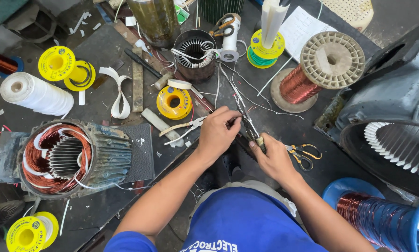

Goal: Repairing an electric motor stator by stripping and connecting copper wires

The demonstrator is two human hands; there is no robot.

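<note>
My left hand (217, 132) is closed around thin wires and the tip end of a slim metal tool (243, 114) at the middle of the dark workbench (102, 51). My right hand (273, 158) grips the handle end of that tool, just beside the left hand. Several thin white wires (261, 105) run from my hands up toward a small dark stator (194, 53). Pliers with pale handles (184, 128) lie just left of my left hand. Yellow-handled scissors (304, 155) lie right of my right hand.
A motor stator with copper windings (62, 156) lies at left. Yellow spools (67, 67), a yellow tape roll (173, 102), a white roll (34, 93), a copper wire spool (314, 70) and a big motor housing (396, 116) surround the work spot. A blue copper-wound bobbin (377, 219) stands lower right.
</note>
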